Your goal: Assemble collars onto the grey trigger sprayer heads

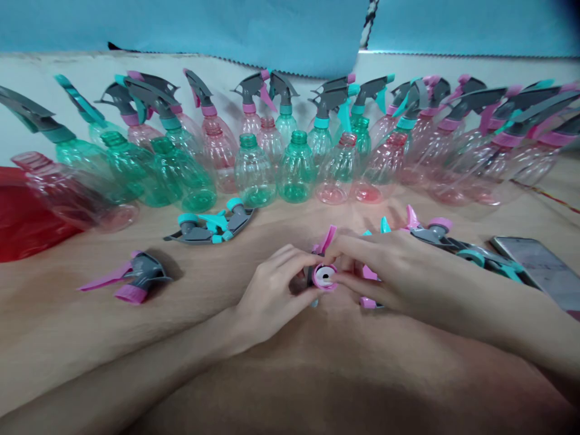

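Both of my hands grip one grey-and-pink spray trigger head (325, 277), turned so the white disc with a dark hole inside its pink collar faces me. My left hand (276, 287) pinches it from the left, thumb and fingers closed about its side. From the right, the fingertips of my right hand (376, 266) press on the collar's rim. A pink trigger lever sticks up above the fingers. Partly hidden beneath my right hand lie more pink and teal spray head parts (370, 302). Another pink-collared spray head (141, 278) rests on the table at left.
Several open green bottles (296, 169) and pink bottles (338, 172) stand behind my hands, before a row of bottles with spray heads. Teal spray heads (212, 226) lie at centre left, others (471, 254) at right beside a phone (539, 266). A red bag (31, 217) sits far left.
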Motion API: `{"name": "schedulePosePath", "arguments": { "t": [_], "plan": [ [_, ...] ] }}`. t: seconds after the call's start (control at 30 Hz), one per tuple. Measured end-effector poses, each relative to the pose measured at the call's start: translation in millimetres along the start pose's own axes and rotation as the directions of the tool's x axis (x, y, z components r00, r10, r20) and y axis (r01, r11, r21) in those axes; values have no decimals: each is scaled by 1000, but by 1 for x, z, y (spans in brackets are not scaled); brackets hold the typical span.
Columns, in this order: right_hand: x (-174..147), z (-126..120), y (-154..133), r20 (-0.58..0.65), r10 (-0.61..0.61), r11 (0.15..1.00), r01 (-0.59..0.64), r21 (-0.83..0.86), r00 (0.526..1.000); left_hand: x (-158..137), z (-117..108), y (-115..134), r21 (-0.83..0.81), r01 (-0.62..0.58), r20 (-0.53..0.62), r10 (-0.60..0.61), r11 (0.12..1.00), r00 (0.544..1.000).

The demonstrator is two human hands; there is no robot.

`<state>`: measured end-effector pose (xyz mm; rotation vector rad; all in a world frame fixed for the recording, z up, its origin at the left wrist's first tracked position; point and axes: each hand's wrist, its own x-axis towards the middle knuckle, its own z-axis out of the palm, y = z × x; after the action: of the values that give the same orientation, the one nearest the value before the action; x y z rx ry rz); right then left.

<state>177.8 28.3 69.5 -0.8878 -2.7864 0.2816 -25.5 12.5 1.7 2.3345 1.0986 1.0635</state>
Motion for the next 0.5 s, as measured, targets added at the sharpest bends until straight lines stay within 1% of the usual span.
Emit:
{"name": "schedulePosePath", "arguments": {
  "t": [0.13, 0.23, 0.3, 0.4, 0.5],
  "plan": [
    [0, -4, 1, 23, 43, 997, -44, 61, 999, 0, -1, 0, -6, -2, 13, 2, 1000, 1000],
    [2, -1, 2, 42, 26, 997, -29, 70, 999, 1, -1, 1, -6, 12, 23, -11, 1000, 1000],
    [2, 2, 2, 55, 30, 997, -34, 66, 998, 1, -1, 1, -8, 12, 23, -11, 1000, 1000],
    [2, 4, 2, 40, 53, 997, -55, 46, 998, 1, -1, 1, -12, 12, 22, -12, 1000, 1000],
    [2, 5, 0, 43, 61, 998, -60, -19, 997, 1, -1, 0, -11, 11, 25, -10, 1000, 1000]
  ]
}}
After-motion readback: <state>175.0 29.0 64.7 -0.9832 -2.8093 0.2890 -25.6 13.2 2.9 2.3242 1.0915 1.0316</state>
